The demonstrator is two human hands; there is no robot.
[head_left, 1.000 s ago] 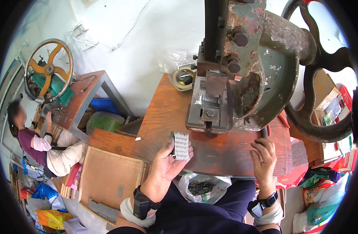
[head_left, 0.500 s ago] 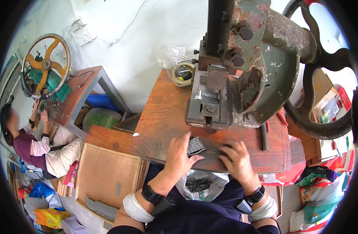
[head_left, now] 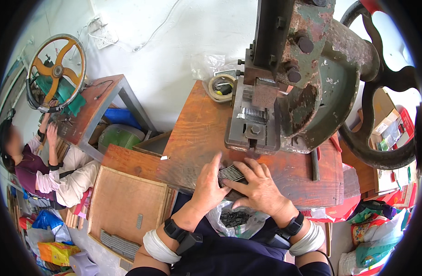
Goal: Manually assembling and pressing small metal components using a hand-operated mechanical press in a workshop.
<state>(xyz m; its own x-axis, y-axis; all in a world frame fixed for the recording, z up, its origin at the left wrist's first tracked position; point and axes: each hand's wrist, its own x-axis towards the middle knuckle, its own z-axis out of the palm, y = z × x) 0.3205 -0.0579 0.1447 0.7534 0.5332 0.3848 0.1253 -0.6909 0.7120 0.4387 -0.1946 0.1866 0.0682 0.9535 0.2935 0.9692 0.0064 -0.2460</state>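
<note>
On the front of the wooden bench lies a small stack of thin grey metal strips (head_left: pixel 230 175), its edges showing as fine ridges. My left hand (head_left: pixel 207 186) grips the stack's left end, the index finger reaching up along it. Closed round the right end is my right hand (head_left: pixel 261 189), its fingers over the top and partly hiding the strips. Just beyond my hands stands a worn green hand press (head_left: pixel 307 69). A ribbed metal piece (head_left: pixel 254 115) sits in the die on its bed. Below the bench edge, a clear plastic bag (head_left: pixel 234 218) holds dark scraps.
A wooden tray (head_left: pixel 128 195) with grey strips stands at my left. A tape roll (head_left: pixel 221 87) lies behind the press bed, and a metal bar (head_left: pixel 315 168) lies at its right. At far left another person (head_left: pixel 40 165) sits by a second press wheel (head_left: pixel 57 71).
My right hand has moved left from the bare bench top onto the stack. The left hand stays at the stack. The whole view has shifted slightly.
</note>
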